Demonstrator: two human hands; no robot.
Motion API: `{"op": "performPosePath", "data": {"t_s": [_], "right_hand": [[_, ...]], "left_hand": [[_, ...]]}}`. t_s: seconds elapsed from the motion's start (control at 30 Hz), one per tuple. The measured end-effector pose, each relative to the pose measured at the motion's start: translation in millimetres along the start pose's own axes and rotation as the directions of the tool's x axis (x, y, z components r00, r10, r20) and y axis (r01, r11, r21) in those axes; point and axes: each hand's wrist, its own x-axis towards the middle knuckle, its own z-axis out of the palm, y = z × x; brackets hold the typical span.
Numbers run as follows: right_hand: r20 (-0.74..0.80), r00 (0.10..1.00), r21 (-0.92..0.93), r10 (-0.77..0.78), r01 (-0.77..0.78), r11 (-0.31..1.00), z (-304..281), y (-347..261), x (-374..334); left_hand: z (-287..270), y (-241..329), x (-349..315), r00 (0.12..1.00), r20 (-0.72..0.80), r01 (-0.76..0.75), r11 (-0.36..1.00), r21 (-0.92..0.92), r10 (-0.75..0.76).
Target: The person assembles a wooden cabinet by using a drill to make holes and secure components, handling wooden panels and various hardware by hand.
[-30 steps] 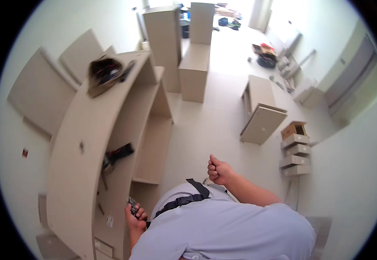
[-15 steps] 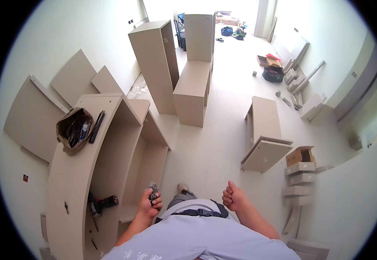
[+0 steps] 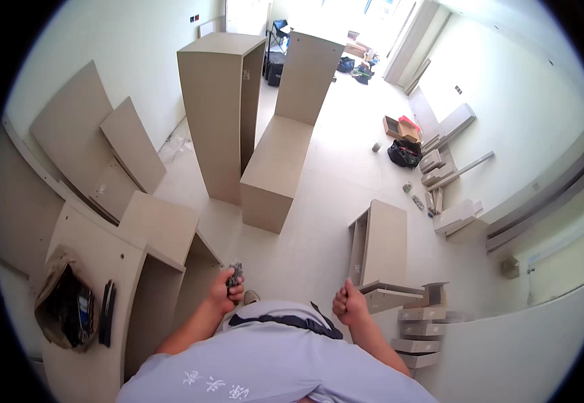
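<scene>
The bag (image 3: 236,272), likely light and soft, is best held mid-body; left fingers (image 3: 237,294) are wrapped round it, right fingers (image 3: 340,305) curled.

A head-worn fisheye camera is looking down from close above the wearer's shirt (image 3: 278,352), facing the far edge of the floor (image 3: 305,262).

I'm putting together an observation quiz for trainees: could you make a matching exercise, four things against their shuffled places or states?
1. left hand
2. right hand
3. brown bag
4. black bag

A. on the floor, toward the right-hand wall
B. curled, with no object showing in it
C. on top of the cabinet at lower left
D. gripping a small grey-and-black item

Pairs: 1-D, 2-B, 3-C, 4-A
</scene>
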Motion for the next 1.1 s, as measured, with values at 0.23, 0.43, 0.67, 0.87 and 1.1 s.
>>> {"op": "performPosePath", "data": {"t_s": [0.23, 0.43, 0.67, 0.87, 1.1], "right_hand": [[-0.245, 0.966, 0.123, -0.077, 0.11, 0.986, 17.0, -46.7, 111.7], [-0.242, 0.97, -0.03, 0.011, -0.019, 0.999, 9.0, -87.7, 253.7], [-0.064, 0.99, -0.401, 0.122, -0.138, 0.906, 80.8, -130.7, 468.4], [0.331, 0.943, -0.929, -0.042, 0.334, 0.158, 150.7, -144.9, 632.8], [0.702, 0.697, -0.706, -0.146, 0.656, -0.267, 203.1, -138.9, 728.6]], "left_hand": [[21.3, 58.1, 42.5, 0.993, -0.091, -0.076, 0.997, -0.022, 0.074], [-2.6, 74.8, 67.8, 0.944, -0.275, -0.235, 0.958, -0.165, 0.184], [9.2, 49.4, 113.3, 0.904, -0.283, -0.373, 0.914, -0.161, 0.319], [43.9, 20.2, 153.9, 0.775, -0.606, -0.398, 0.883, -0.248, 0.179], [51.5, -14.6, 184.2, 0.667, -0.745, -0.509, 0.722, -0.469, -0.015]]}}
